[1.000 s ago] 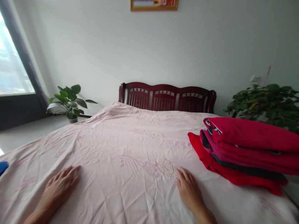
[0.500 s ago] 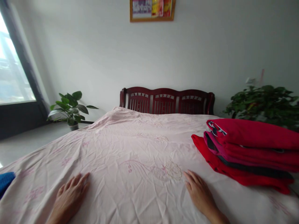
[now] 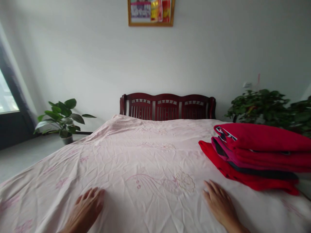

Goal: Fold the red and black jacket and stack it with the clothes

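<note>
A pale pink cloth (image 3: 145,158) with embroidered flowers covers the wide surface before me. On its near left part rests my left hand (image 3: 88,205), palm down with the fingers stretched out and nothing in them. My right hand (image 3: 220,200) lies flat on the same cloth, just right of a cream embroidered flower (image 3: 185,182). Beyond and to the right of that hand, apart from it, sits a stack of folded clothes (image 3: 262,137), mostly red, with magenta and dark layers between.
A dark red wooden bench (image 3: 167,106) stands behind the cloth's far edge, against the wall. Potted plants flank it, one on the left (image 3: 64,118) and leafy ones on the right (image 3: 262,106). A framed picture (image 3: 150,24) hangs above.
The view has turned slightly left-to-right and up, and the blue item at the left edge is out of sight. Both hands appear farther right in the picture, still flat on the cloth.
</note>
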Motion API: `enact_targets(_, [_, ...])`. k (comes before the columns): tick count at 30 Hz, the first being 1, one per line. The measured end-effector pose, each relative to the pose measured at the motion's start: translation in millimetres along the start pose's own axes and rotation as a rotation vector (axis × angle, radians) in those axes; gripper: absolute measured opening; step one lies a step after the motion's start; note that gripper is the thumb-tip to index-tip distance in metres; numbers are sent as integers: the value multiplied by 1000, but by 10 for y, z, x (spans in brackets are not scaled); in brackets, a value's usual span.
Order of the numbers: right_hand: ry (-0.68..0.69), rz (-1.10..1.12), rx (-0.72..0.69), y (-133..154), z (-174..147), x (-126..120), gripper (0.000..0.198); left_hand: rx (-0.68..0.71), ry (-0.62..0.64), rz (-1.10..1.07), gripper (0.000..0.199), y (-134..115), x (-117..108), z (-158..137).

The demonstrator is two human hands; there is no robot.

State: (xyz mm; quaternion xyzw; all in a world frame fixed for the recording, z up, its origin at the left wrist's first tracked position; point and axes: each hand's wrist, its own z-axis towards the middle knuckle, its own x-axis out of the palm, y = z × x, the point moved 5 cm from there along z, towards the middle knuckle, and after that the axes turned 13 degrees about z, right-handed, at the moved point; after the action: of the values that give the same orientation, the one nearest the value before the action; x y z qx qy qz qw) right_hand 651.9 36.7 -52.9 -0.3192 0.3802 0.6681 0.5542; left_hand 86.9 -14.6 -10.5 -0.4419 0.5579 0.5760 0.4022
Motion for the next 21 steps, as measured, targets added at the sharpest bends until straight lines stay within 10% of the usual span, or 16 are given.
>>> enact_targets(6, [40,148,79,18,34,-104,53,-12,-122,-48,58,-572,-301,581])
enact_targets(13, [-56,704,355,-170,57,-210,42,63,-167,-135,53,-920,46,719])
enact_targets(21, [-929,1466,754,-904,663,-1303,41,39,-209,-131,51,-899,68,768])
